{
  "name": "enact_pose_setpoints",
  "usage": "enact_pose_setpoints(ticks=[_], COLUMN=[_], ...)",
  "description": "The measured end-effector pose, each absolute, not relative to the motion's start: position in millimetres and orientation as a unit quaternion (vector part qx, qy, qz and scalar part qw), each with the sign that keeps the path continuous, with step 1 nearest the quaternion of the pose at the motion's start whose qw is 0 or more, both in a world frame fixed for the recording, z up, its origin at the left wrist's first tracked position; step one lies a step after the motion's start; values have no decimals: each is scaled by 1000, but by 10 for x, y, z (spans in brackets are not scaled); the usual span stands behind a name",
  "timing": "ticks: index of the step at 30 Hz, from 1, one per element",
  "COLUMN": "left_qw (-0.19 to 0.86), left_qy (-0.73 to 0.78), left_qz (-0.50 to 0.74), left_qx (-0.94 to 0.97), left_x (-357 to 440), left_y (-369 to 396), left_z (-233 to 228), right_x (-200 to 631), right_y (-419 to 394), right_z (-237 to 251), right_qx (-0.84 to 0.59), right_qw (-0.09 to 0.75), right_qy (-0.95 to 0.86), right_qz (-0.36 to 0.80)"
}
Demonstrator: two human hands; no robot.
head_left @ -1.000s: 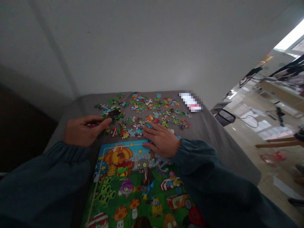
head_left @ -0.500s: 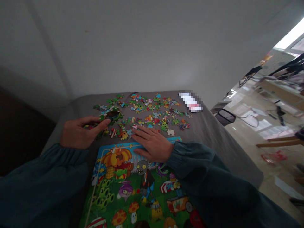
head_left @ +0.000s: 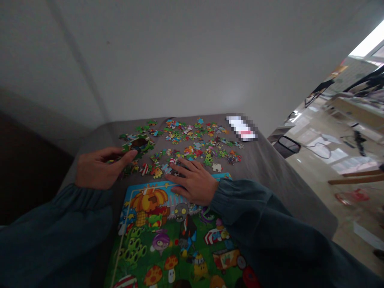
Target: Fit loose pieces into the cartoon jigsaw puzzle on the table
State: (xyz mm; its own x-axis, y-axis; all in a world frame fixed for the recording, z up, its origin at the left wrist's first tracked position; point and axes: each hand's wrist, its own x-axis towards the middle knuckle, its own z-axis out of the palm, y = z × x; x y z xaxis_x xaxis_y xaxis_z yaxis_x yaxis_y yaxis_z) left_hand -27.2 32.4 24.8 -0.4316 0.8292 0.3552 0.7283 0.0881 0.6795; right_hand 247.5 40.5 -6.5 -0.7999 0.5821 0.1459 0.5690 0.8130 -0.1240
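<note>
Plain grey wall (head_left: 186, 60), grey-covered table (head_left: 270, 168), glossy floor (head_left: 345, 208), bright window (head_left: 370, 42)

head cam | on the person's head | faces forward-down | close over table (head_left: 270, 168)

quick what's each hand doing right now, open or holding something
Left hand: curled, thumb pressed on a joined clump of puzzle pieces; whether it grips them cannot be told.
Right hand: open, flat on the picture board, holding nothing.

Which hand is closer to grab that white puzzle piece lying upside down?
Probably the right hand. It rests at the picture board's top edge, with the white piece just beyond it to the right. The left hand sits far across, touching the green joined pieces.
</note>
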Motion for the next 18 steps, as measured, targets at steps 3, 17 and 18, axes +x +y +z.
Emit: enact_pose_setpoints(ticks=[3,17,18], left_qw=[20,25,27], left_qy=[744,741,739], left_qz=[421,468,469], left_qx=[518,480,483], left_x=[-287,-504,-509], left_y=[339,486,497], left_z=[247,178,161], right_x=[2504,2415,2419], right_y=[412,452,454], right_z=[-54,-78,-67], right_qx=[-327,-218,-219], right_qw=[97,96,106], right_qy=[-940,-967,-965], right_qz=[30,94,98])
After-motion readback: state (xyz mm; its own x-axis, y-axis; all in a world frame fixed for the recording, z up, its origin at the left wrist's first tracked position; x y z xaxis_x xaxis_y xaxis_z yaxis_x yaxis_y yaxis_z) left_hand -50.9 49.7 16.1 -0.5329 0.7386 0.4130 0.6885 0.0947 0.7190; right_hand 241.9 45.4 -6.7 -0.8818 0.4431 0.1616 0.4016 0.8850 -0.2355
